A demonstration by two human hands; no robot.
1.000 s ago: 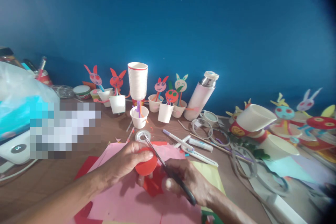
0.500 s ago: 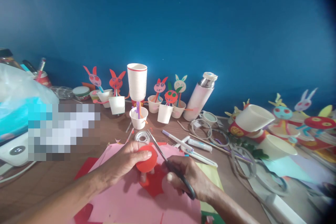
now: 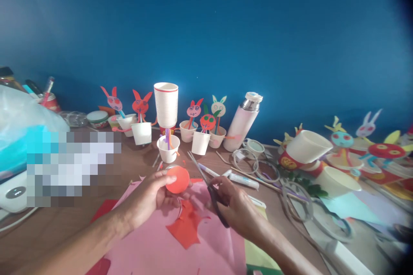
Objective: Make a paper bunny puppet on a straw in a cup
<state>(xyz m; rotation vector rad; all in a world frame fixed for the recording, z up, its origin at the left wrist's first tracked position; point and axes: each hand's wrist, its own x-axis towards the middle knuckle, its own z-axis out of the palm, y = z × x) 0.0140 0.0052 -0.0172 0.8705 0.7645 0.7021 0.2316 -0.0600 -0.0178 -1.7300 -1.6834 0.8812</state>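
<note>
Left hand [image 3: 145, 197] has rolled palm-up, bringing the round red paper disc [image 3: 178, 179] clear of the black-handled steel scissors [image 3: 209, 187]. Left grip pinches the disc between thumb and fingers, disc at the hand's 3 o'clock. Right hand [image 3: 234, 206] grips the scissors closed around the handles, blades toward 11 o'clock. Jagged red paper scrap [image 3: 185, 227] lies below the disc at 6 o'clock, on pink paper sheet [image 3: 219, 245], over brown wooden desk [image 3: 54, 240].

A: Anything readable here?
B: Nope, nothing legible.
A: Red cup band [image 3: 288, 163] right of the stack of paper cups [image 3: 165, 105]?
B: Round yellow emblem [image 3: 288, 163] on it, marks too small to read.
A: White device [image 3: 15, 192] left of the stack?
B: Dark oval display [image 3: 15, 192], glyphs too blurred to tell. Pixelated patch [image 3: 74, 167] just beside it, unreadable too.
</note>
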